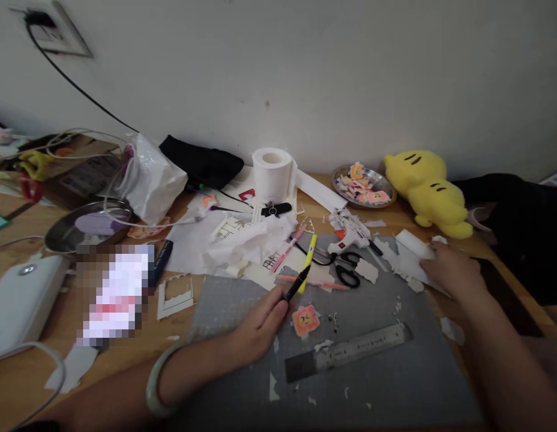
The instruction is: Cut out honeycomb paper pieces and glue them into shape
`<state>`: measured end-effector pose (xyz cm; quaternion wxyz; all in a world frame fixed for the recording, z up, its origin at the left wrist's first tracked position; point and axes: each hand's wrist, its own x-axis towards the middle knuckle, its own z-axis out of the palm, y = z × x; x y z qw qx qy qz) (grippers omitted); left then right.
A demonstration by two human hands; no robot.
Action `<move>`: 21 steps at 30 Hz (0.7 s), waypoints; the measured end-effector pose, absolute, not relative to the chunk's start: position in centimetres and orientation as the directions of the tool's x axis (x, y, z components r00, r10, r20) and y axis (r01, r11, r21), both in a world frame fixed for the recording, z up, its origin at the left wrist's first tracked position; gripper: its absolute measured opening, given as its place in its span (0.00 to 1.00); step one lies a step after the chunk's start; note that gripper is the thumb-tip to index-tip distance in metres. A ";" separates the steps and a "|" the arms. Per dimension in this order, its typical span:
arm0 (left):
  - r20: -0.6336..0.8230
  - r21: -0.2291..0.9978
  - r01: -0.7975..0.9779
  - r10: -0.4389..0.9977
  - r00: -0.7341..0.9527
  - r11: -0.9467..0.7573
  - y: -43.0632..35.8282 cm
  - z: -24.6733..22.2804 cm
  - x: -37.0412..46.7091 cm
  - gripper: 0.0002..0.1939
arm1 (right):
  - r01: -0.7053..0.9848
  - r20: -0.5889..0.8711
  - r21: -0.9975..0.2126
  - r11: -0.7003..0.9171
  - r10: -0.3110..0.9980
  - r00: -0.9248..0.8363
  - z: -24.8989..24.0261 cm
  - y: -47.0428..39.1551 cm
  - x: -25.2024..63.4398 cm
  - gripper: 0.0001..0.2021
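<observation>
My left hand (264, 318) is closed around a black pen (297, 284), whose tip points up and away over the grey cutting mat (242, 384). Just right of that hand lies a small orange-coloured paper piece (305, 320) with a dark drawn mark. My right hand (454, 273) is at the mat's right edge, its fingers closed on a folded white paper (416, 249); the fingertips are partly hidden. A metal ruler (364, 347) rests across the mat. Beyond the pen are a yellow highlighter (311, 252), a pink pen (287, 249) and black-handled scissors (348, 276).
A white glue gun (350, 237), a toilet roll (273, 175) and a metal bowl (391, 198) of coloured paper pieces stand toward the wall. A yellow plush toy (427, 192) sits at the back right. Left are a blurred-out screen (119, 294), a white power bank (26, 300) and cables.
</observation>
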<state>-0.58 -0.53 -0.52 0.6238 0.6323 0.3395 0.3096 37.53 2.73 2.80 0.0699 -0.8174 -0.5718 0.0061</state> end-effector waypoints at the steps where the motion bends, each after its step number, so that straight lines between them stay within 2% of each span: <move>1: -0.035 0.999 -0.013 0.812 0.582 0.052 -0.6 -0.7 -0.6 0.21 | 0.916 0.063 -0.134 -0.378 0.919 0.389 3.1 2.6 37.2 0.17; 3: -0.036 0.987 -0.104 0.807 0.590 0.120 -0.6 -1.3 -0.5 0.22 | 0.878 0.059 -0.170 -0.448 0.884 0.463 4.3 2.4 36.2 0.17; 5: -0.040 0.980 -0.134 0.807 0.589 0.146 -0.5 -1.8 -0.4 0.24 | 0.843 0.091 -0.262 -0.471 0.857 0.507 6.0 2.0 34.8 0.18; 8: -0.025 0.969 -0.188 0.820 0.572 0.161 -0.3 -1.9 -0.2 0.24 | 0.735 0.148 -0.516 -0.439 0.800 0.582 8.4 1.4 31.9 0.22; 11: 0.027 0.952 -0.270 0.842 0.539 0.142 -0.2 -1.2 -0.1 0.28 | 0.634 0.084 -0.682 -0.365 0.822 0.563 9.6 0.5 28.2 0.24; 12: 0.044 0.949 -0.286 0.844 0.535 0.133 -0.2 -0.8 -0.1 0.29 | 0.532 0.015 -0.773 -0.346 0.828 0.561 9.7 0.0 26.8 0.22; 14: 0.080 0.941 -0.319 0.843 0.532 0.112 -0.3 -0.2 0.0 0.28 | 0.322 -0.176 -0.888 -0.328 0.890 0.420 9.8 -0.9 24.0 0.24; 16: 0.148 0.929 -0.363 0.836 0.529 0.065 -0.4 0.4 0.1 0.26 | 0.210 -0.301 -0.915 -0.344 0.930 0.209 9.5 -1.9 21.3 0.23; 19: 0.227 0.911 -0.413 0.824 0.519 0.010 -0.6 1.0 0.3 0.31 | 0.191 -0.410 -0.898 -0.397 0.912 -0.030 8.9 -2.9 18.4 0.24; 21: 0.156 0.920 -0.384 0.835 0.528 0.070 -0.8 1.3 0.5 0.31 | 0.217 -0.412 -0.898 -0.383 0.904 -0.112 8.4 -3.3 17.4 0.26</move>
